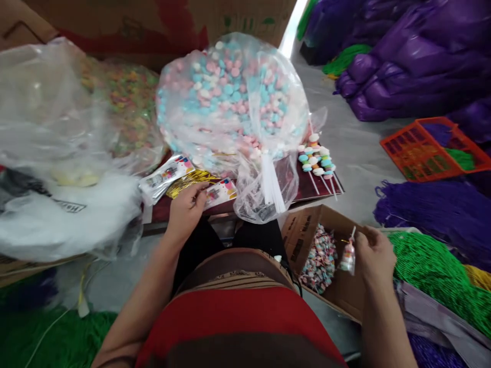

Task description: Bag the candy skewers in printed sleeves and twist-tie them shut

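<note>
My right hand (376, 255) is over the cardboard box (349, 301), its fingers closed at the white stick of a wrapped candy skewer (348, 257). A gold tie shows around the neck of its clear wrapper. My left hand (187, 208) is at the table's front edge, thumb and fingers pinched at the corner of a small printed plastic bag (221, 192). Just behind those fingers lie gold twist ties (192, 180) and a stack of similar printed bags (165, 176). Unwrapped candy skewers (317, 159) on white sticks rest at the table's right corner.
A large clear bag of pastel candies (226, 92) covers the table's middle, with white sticks (273, 186) in front. Another bag of candies (132, 107) is left. Wrapped candies (319, 258) fill part of the box. An orange crate (406, 156) and green strands (437, 266) lie right.
</note>
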`<action>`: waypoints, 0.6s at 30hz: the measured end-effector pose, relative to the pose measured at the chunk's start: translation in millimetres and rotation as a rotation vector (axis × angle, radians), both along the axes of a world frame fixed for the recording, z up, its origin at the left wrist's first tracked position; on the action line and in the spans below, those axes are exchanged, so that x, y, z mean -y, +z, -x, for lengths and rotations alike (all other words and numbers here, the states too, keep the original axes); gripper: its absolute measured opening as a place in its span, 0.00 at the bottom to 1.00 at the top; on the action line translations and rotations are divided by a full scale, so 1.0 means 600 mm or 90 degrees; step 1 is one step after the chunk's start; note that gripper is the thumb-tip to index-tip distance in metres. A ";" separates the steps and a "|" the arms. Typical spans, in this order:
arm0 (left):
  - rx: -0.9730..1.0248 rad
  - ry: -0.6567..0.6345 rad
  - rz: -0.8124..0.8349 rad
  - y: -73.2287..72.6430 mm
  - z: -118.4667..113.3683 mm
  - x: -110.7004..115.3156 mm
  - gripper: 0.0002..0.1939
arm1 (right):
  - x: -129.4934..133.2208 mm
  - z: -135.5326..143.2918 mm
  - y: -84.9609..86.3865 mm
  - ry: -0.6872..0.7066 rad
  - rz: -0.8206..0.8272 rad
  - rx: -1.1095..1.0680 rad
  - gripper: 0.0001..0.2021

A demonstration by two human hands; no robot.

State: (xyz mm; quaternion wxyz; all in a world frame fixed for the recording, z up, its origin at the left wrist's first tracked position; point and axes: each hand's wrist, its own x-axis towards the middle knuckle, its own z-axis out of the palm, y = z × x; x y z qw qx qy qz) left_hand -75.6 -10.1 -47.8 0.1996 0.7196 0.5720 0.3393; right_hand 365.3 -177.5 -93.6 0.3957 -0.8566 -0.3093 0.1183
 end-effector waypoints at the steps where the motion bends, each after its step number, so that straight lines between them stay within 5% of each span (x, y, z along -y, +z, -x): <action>1: -0.039 0.004 -0.014 -0.007 0.002 -0.004 0.14 | -0.014 0.018 0.000 -0.013 -0.040 -0.019 0.19; 4: -0.193 0.004 -0.024 -0.028 -0.009 -0.015 0.11 | -0.072 0.106 0.021 0.051 -0.177 -0.154 0.17; 10: -0.330 -0.011 0.039 -0.044 -0.043 -0.044 0.08 | -0.170 0.285 0.085 0.412 -0.246 -0.116 0.11; 13: -0.341 -0.022 0.072 -0.043 -0.046 -0.056 0.07 | -0.183 0.337 0.094 0.525 -0.276 -0.147 0.09; 18: -0.352 -0.022 0.072 -0.047 -0.043 -0.066 0.10 | -0.185 0.366 0.073 0.557 -0.233 -0.214 0.08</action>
